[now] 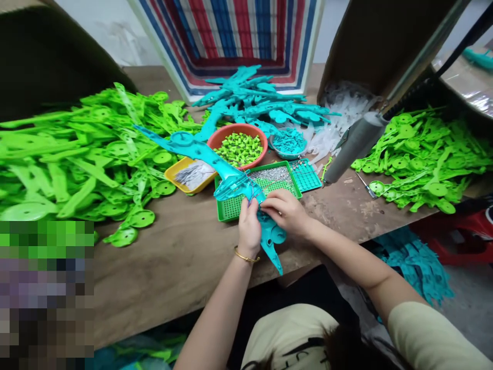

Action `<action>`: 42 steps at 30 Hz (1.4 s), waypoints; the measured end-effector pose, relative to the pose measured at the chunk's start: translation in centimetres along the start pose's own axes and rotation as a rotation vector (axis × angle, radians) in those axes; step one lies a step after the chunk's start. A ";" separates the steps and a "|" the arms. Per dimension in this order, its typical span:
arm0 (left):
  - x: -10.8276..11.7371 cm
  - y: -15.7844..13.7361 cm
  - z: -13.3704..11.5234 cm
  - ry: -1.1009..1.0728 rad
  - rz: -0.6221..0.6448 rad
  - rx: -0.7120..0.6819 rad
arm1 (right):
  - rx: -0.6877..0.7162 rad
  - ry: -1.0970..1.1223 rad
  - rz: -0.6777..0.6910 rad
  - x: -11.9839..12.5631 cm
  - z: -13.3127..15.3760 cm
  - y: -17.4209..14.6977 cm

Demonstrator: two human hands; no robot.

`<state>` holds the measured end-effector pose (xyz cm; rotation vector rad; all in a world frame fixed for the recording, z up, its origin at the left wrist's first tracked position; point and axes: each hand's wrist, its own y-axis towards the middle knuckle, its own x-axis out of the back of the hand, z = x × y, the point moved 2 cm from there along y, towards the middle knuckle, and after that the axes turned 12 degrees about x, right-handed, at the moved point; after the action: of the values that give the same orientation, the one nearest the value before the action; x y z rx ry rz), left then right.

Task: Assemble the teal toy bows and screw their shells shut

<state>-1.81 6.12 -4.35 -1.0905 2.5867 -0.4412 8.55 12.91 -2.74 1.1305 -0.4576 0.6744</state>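
A long turquoise plastic part [215,159] with a rounded, lobed lower end slants across the green tray [227,215] towards me. Over its lower half, the fingertips of my left hand [249,228] are pinched together on thin wires [252,193], purple and reddish. Close beside them, my right hand [287,210] has its thumb and fingers closed in a pinch against the part. What lies between the right fingertips is too small to make out. Small metal pieces [275,175] fill the tray's far side.
Green plastic parts heap up at left [77,154] and right [427,159]; turquoise ones [254,103] lie behind. Nearby stand a red bowl [264,154], a yellow tray [169,174], a small bowl of turquoise bits [289,141] and a blue tray [307,174]. A grey screwdriver [356,146] hangs at right.
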 end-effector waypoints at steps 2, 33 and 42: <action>0.6 -0.5 -0.1 0.007 -0.010 -0.011 | 0.007 0.069 0.030 0.0 0.6 0.2; 9.8 -10.5 4.2 0.178 0.291 0.435 | -0.427 0.593 0.460 -2.6 4.5 -2.3; 4.2 -7.9 3.1 -0.150 0.337 0.538 | -0.219 0.149 0.312 4.5 6.8 -5.9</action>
<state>1.59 -2.72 -4.74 -0.4753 2.2552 -0.8633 15.85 6.21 -1.25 0.8025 -0.5716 0.9491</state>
